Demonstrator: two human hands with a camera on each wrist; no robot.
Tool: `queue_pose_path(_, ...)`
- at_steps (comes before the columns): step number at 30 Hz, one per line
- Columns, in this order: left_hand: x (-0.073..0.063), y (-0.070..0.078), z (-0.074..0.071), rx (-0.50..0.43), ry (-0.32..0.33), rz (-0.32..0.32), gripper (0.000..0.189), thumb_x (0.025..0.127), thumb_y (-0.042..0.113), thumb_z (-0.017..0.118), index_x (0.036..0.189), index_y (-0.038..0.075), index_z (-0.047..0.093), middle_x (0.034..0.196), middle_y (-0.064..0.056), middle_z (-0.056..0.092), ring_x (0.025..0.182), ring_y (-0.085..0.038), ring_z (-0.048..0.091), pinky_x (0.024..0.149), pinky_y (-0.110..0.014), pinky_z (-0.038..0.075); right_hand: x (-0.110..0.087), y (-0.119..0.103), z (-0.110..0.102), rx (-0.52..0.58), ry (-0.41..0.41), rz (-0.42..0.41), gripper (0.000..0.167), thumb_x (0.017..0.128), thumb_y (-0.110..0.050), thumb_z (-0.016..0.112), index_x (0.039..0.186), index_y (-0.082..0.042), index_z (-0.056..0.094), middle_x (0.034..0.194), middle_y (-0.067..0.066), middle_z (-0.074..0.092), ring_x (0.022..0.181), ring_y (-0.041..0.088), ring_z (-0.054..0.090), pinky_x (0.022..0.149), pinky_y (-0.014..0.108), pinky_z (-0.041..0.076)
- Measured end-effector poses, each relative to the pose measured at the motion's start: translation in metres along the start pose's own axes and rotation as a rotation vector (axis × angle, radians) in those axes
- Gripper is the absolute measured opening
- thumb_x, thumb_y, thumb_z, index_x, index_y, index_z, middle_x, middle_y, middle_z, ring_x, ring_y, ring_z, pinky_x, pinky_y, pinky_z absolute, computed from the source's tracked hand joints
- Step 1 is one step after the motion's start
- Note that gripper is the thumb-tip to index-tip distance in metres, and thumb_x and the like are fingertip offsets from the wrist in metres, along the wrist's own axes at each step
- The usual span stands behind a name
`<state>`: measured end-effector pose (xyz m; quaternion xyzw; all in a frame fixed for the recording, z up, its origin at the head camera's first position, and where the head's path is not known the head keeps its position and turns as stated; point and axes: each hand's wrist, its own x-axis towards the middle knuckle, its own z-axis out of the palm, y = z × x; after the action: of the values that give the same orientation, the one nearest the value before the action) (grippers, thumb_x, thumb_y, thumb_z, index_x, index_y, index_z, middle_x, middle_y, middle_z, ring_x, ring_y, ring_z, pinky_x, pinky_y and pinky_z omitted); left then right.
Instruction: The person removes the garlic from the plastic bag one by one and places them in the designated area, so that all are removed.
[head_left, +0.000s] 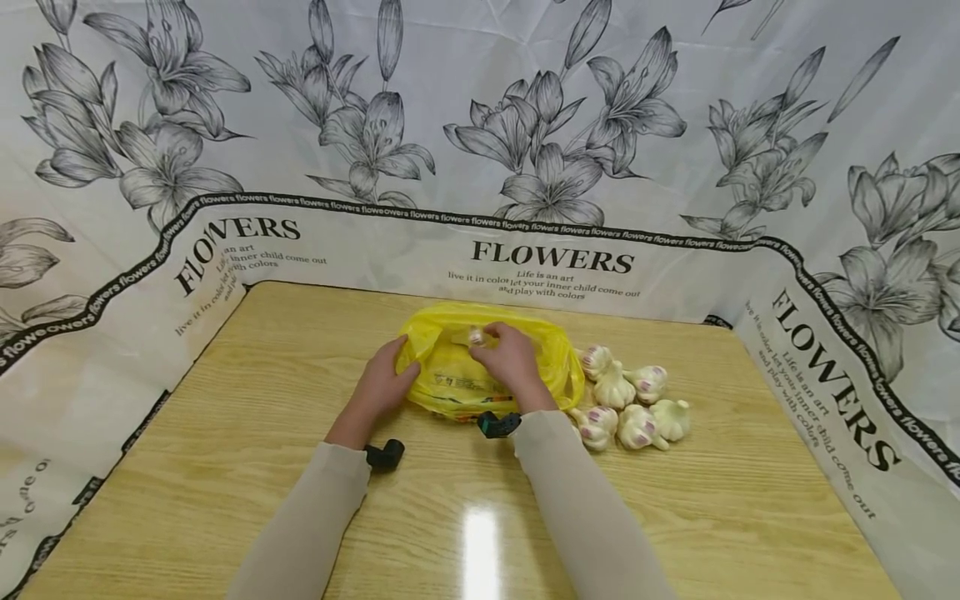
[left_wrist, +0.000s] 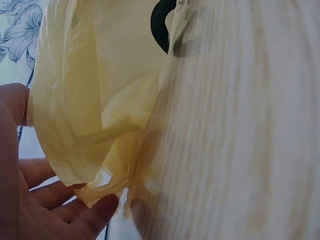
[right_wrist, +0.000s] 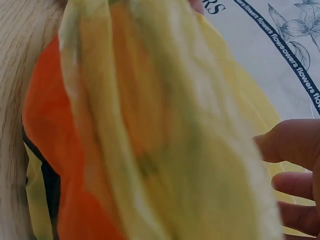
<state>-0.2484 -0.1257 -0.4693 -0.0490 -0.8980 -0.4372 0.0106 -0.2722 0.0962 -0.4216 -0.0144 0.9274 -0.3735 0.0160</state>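
A yellow plastic bag lies with its mouth open toward me near the table's far side. At its left rim, my left hand grips the film between thumb and fingers; the left wrist view shows the thumb against the bag's crumpled edge. My right hand is inside the mouth, pinching a small garlic bulb that shows at the fingertips. Several garlic bulbs, white with purplish patches, lie in a group right of the bag. In the right wrist view the bag hides the garlic.
The wood-grain table is bordered at the back and sides by a white cloth printed with flowers and lettering. The nearest garlic bulbs lie right against the bag's right side, beside my right forearm.
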Motion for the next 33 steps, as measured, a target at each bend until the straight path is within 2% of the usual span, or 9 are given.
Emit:
queue_pose_path(2, 0.000, 0.000, 0.000, -0.001, 0.003, 0.000, 0.066, 0.096, 0.035, 0.048, 0.152, 0.006, 0.028, 0.155, -0.017, 0.033, 0.144, -0.035, 0.031, 0.117, -0.050, 0.027, 0.002, 0.000, 0.002, -0.015, -0.002, -0.018, 0.053, 0.087, -0.035, 0.067, 0.134, -0.013, 0.055, 0.138, 0.008, 0.055, 0.073, 0.022, 0.055, 0.065, 0.033, 0.047)
queue_pose_path(4, 0.000, 0.001, 0.000, 0.002, 0.004, 0.001, 0.066, 0.096, 0.035, 0.048, 0.153, 0.007, 0.028, 0.155, -0.017, 0.033, 0.143, -0.035, 0.031, 0.117, -0.050, 0.027, 0.004, -0.001, 0.003, -0.031, 0.000, -0.036, 0.053, 0.087, -0.034, 0.068, 0.134, -0.014, 0.055, 0.136, 0.008, 0.056, 0.077, 0.021, 0.055, 0.065, 0.033, 0.047)
queue_pose_path(11, 0.000, 0.003, 0.000, 0.011, 0.013, 0.012, 0.066, 0.096, 0.034, 0.049, 0.152, 0.007, 0.029, 0.154, -0.018, 0.034, 0.143, -0.036, 0.032, 0.117, -0.051, 0.028, 0.011, -0.003, 0.004, -0.070, -0.007, -0.086, 0.055, 0.087, -0.029, 0.069, 0.137, -0.014, 0.053, 0.141, 0.009, 0.052, 0.121, 0.030, 0.053, 0.090, 0.045, 0.050)
queue_pose_path(15, -0.001, 0.005, 0.000, 0.011, 0.016, 0.017, 0.065, 0.096, 0.034, 0.051, 0.152, 0.006, 0.030, 0.154, -0.019, 0.034, 0.142, -0.036, 0.033, 0.116, -0.051, 0.028, 0.016, -0.003, 0.005, -0.086, -0.037, -0.093, 0.059, 0.087, -0.029, 0.068, 0.141, -0.016, 0.050, 0.147, 0.008, 0.046, 0.133, 0.031, 0.045, 0.098, 0.048, 0.046)
queue_pose_path(19, -0.001, 0.005, -0.001, 0.013, 0.012, 0.024, 0.065, 0.097, 0.034, 0.051, 0.152, 0.006, 0.030, 0.154, -0.019, 0.034, 0.143, -0.036, 0.032, 0.117, -0.051, 0.028, 0.023, -0.002, 0.007, -0.119, -0.045, -0.097, 0.056, 0.087, -0.028, 0.068, 0.139, -0.016, 0.050, 0.140, 0.008, 0.052, 0.114, 0.028, 0.057, 0.084, 0.042, 0.050)
queue_pose_path(22, 0.000, 0.004, 0.000, 0.018, 0.009, 0.029, 0.065, 0.097, 0.034, 0.050, 0.152, 0.005, 0.030, 0.154, -0.019, 0.033, 0.143, -0.036, 0.032, 0.117, -0.051, 0.028, 0.025, -0.003, 0.007, -0.136, -0.038, -0.096, 0.049, 0.087, -0.027, 0.069, 0.131, -0.016, 0.052, 0.122, 0.010, 0.061, 0.088, 0.025, 0.060, 0.067, 0.036, 0.049)
queue_pose_path(24, 0.001, 0.003, 0.000, 0.019, 0.010, 0.033, 0.065, 0.097, 0.034, 0.051, 0.152, 0.005, 0.030, 0.154, -0.019, 0.034, 0.143, -0.036, 0.032, 0.117, -0.051, 0.027, 0.026, -0.004, 0.008, -0.138, -0.033, -0.097, 0.043, 0.086, -0.025, 0.069, 0.124, -0.015, 0.052, 0.110, 0.012, 0.064, 0.078, 0.025, 0.057, 0.061, 0.034, 0.046)
queue_pose_path(28, 0.002, 0.001, 0.000, 0.019, 0.012, 0.037, 0.065, 0.097, 0.034, 0.051, 0.151, 0.005, 0.030, 0.154, -0.019, 0.034, 0.143, -0.036, 0.032, 0.117, -0.050, 0.027, 0.027, -0.002, 0.010, -0.166, -0.018, -0.123, 0.040, 0.084, -0.021, 0.071, 0.118, -0.014, 0.052, 0.105, 0.012, 0.064, 0.081, 0.025, 0.058, 0.064, 0.034, 0.048)
queue_pose_path(33, 0.001, 0.002, -0.002, 0.020, 0.009, 0.026, 0.065, 0.097, 0.034, 0.051, 0.152, 0.006, 0.030, 0.154, -0.019, 0.033, 0.144, -0.036, 0.031, 0.117, -0.050, 0.027, 0.030, 0.003, 0.014, -0.193, -0.029, -0.166, 0.049, 0.082, -0.016, 0.071, 0.128, -0.016, 0.052, 0.121, 0.010, 0.061, 0.091, 0.025, 0.058, 0.074, 0.038, 0.050)
